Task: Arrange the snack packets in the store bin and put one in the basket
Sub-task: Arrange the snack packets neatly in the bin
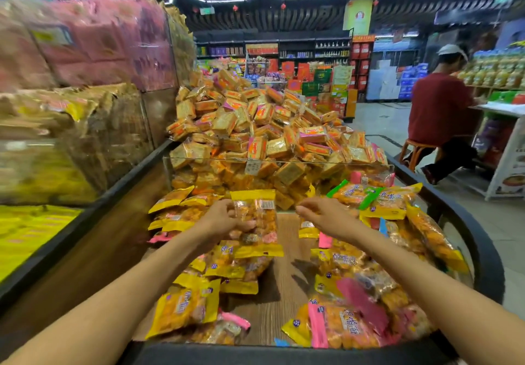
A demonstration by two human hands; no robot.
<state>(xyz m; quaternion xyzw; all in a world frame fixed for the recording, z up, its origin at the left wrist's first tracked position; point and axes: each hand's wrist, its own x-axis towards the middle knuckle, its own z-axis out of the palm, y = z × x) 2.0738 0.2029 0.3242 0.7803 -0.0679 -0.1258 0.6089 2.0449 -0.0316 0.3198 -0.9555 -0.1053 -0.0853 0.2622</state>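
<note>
My left hand (224, 219) grips a yellow snack pkt (255, 222) over the bin (483, 254). Right hand (321, 214) is loose, fingers relaxed, holding nothing.

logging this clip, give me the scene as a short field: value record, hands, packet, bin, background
left hand: left hand grips a yellow-edged clear snack packet, held upright above the bin
right hand: right hand holds nothing, fingers loosely curled, beside the packet
bin: bin with wood-grain floor bare down the middle, packets piled on both sides
divider: clear divider, heap of small wrapped snacks behind
basket: not in view
background: seated person at right
</note>
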